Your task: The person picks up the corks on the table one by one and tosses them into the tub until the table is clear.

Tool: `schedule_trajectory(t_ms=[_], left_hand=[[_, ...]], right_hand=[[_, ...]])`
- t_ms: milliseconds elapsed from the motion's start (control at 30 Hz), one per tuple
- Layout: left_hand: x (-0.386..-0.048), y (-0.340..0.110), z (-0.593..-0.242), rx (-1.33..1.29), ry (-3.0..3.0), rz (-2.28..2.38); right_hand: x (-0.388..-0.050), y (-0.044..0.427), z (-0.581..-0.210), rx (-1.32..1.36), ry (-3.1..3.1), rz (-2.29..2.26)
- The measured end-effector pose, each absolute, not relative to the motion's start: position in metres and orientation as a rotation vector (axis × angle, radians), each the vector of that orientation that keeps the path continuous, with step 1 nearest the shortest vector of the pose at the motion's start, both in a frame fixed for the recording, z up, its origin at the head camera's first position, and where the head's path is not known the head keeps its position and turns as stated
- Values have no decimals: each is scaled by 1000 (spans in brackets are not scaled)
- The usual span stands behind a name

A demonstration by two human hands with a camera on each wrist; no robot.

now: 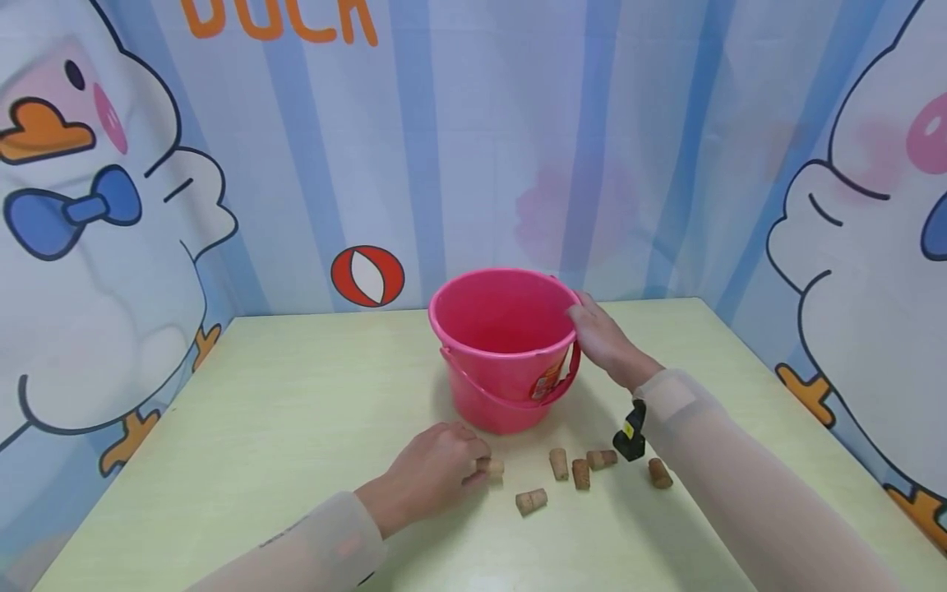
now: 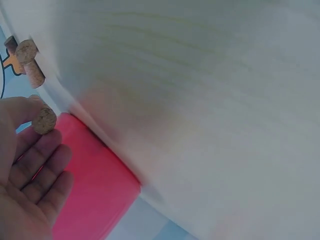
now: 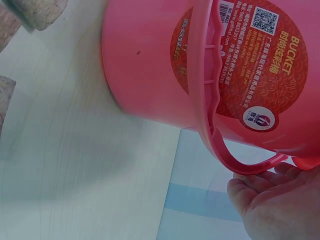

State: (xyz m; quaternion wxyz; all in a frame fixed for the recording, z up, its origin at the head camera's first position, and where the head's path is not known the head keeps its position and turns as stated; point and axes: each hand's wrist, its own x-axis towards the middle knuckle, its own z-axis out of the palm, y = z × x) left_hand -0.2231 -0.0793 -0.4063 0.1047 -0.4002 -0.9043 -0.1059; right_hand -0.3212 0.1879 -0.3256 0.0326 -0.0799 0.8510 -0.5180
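A pink plastic bucket (image 1: 503, 386) stands upright on the table, its handle (image 3: 205, 85) hanging down over a red printed label (image 3: 265, 75). My right hand (image 1: 610, 337) holds the bucket at the right side of its rim, close to where the handle joins. In front of the bucket, my left hand (image 1: 436, 469) pinches a cork (image 2: 45, 120) between thumb and fingertips. Several more corks lie loose to its right, among them a near one (image 1: 531, 501), one standing out lighter (image 1: 558, 464) and one beside my right sleeve (image 1: 660, 474).
The pale wooden table (image 1: 311, 395) reaches back to a blue-striped curtain (image 1: 473, 164) printed with ducks. A small black object with a yellow mark (image 1: 630, 432) is at my right wrist.
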Motion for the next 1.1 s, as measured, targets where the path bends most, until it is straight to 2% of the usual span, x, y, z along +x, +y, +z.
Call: schedule_trajectory(t_ms=[1100], left_hand=[[-217, -82, -366, -1217, -2429, -396]], right_hand=[[-321, 188, -324, -244, 2623, -1596]])
